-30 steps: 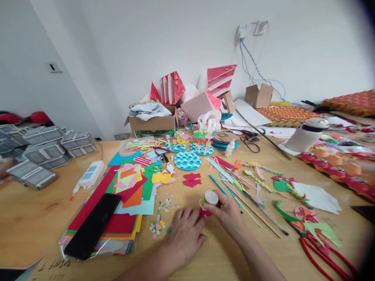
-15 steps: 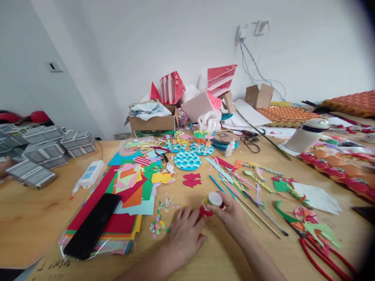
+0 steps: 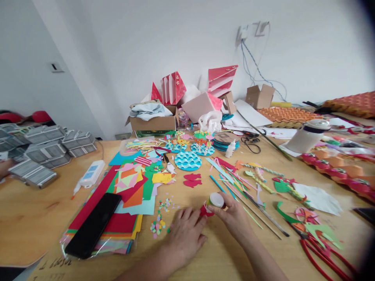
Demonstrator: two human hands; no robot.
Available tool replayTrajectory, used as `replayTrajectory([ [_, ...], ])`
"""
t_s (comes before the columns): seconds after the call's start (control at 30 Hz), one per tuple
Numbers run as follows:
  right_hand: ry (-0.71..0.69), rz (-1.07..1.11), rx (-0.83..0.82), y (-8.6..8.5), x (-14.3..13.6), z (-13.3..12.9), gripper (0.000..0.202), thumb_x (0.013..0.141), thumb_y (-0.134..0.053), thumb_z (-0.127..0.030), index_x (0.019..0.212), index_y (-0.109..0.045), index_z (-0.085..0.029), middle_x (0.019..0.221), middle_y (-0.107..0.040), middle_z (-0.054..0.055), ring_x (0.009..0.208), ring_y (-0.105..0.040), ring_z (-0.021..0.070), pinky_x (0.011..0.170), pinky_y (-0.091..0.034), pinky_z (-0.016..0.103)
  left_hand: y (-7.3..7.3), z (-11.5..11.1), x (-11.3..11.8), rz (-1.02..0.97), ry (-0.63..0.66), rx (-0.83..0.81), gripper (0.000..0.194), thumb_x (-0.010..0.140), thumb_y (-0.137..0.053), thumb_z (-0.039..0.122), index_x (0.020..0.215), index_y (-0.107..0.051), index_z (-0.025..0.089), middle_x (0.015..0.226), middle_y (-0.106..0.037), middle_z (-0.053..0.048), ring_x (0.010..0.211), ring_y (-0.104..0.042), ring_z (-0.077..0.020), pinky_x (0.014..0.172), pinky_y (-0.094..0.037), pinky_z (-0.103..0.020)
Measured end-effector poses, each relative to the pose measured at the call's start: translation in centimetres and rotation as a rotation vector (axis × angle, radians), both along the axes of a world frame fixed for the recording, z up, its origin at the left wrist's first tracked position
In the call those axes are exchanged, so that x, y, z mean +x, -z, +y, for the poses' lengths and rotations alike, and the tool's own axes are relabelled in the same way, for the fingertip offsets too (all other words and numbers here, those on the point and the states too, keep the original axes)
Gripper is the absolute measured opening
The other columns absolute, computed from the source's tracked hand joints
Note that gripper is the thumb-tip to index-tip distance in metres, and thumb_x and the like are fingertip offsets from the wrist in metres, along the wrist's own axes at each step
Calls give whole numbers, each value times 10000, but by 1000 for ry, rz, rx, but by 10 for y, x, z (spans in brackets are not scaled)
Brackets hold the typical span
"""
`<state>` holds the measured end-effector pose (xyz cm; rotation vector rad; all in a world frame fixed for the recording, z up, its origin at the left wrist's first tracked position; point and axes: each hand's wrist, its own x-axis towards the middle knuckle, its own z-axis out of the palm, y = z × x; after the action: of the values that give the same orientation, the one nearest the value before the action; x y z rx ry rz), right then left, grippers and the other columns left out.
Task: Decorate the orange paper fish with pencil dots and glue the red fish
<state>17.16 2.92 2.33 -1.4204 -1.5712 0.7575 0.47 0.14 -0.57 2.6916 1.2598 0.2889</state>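
Note:
My right hand [image 3: 233, 214] grips a small cylinder with a white round end [image 3: 216, 200], held low over a red paper piece [image 3: 206, 210]. My left hand [image 3: 187, 229] lies on the table, palm down, fingers spread, its fingertips at the left side of that red piece. Small colored paper dots [image 3: 158, 225] lie left of my left hand. Beyond the hands are red fish-shaped cutouts [image 3: 192, 180] and a blue wavy-patterned disc [image 3: 188, 160].
A black phone [image 3: 93, 225] rests on stacked colored paper [image 3: 113, 223] at left. Paper strips [image 3: 234, 183], red-handled scissors [image 3: 318, 253] and a white glue bottle [image 3: 230, 148] are to the right. Behind stands a cardboard box [image 3: 152, 123]. A person's hand [image 3: 5, 168] shows at far left.
My right hand and the cylinder have shifted very slightly right over the red piece. My left hand stays in place.

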Motion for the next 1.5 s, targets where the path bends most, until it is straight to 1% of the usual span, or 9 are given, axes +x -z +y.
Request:
replayTrajectory([
  [0.1,23,-5,15,3,0,1,199,616,-625,-375,641,-546,-194,573,-511,-29,541,-449,132,507,-362,239,1,0,0,5,-6,1,435,850,-508,393,1246,-418,238,1191,-473,-31,1080,-360,-228,931,-313,-393],
  [0.27,-24,-10,32,5,1,2,228,624,-626,-405,627,-551,-190,575,-518,-26,557,-473,138,513,-376,237,3,0,-1,1,0,8,450,843,-522,395,1250,-407,243,1195,-473,-13,1071,-367,-218,930,-318,-385],
  [0.33,-3,-36,53,5,3,2,232,627,-626,-411,621,-550,-192,555,-506,-33,536,-456,131,500,-363,234,4,0,-1,0,-3,11,450,842,-522,399,1248,-409,243,1197,-472,-14,1076,-363,-222,931,-316,-389],
  [0.43,28,-39,54,4,4,3,223,627,-623,-400,627,-551,-189,550,-510,-33,524,-448,128,496,-358,235,3,0,-1,4,-3,9,437,842,-521,396,1239,-420,243,1193,-473,-17,1078,-362,-220,930,-316,-383],
  [0.57,2,-24,27,3,2,3,202,616,-625,-379,631,-559,-189,581,-537,-22,548,-474,133,506,-375,232,1,0,0,8,-1,8,437,845,-517,394,1241,-417,240,1176,-480,-13,1066,-368,-214,927,-320,-378],
  [0.8,19,-18,43,9,3,6,210,624,-625,-384,652,-559,-186,581,-544,-24,551,-466,131,518,-379,234,1,1,-1,5,5,0,437,844,-524,391,1238,-416,236,1179,-479,-16,1061,-372,-217,917,-326,-381],
  [1.1,5,11,27,2,-2,4,218,607,-636,-389,655,-562,-189,575,-545,-26,544,-475,132,516,-393,235,2,0,-1,-16,4,5,447,845,-521,393,1247,-407,234,1198,-470,-23,1076,-366,-229,926,-315,-393],
  [1.3,3,24,37,7,-1,5,225,616,-635,-394,623,-544,-189,564,-520,-30,535,-467,128,501,-381,230,2,0,-1,-27,5,6,444,843,-526,380,1248,-409,240,1195,-471,-21,1075,-368,-228,933,-314,-385],
  [1.5,-1,45,20,10,1,5,240,610,-641,-399,666,-561,-180,599,-547,-18,564,-489,138,525,-397,240,3,-1,-1,-13,4,9,443,844,-521,394,1243,-413,235,1192,-473,-25,1077,-364,-231,929,-314,-396],
])
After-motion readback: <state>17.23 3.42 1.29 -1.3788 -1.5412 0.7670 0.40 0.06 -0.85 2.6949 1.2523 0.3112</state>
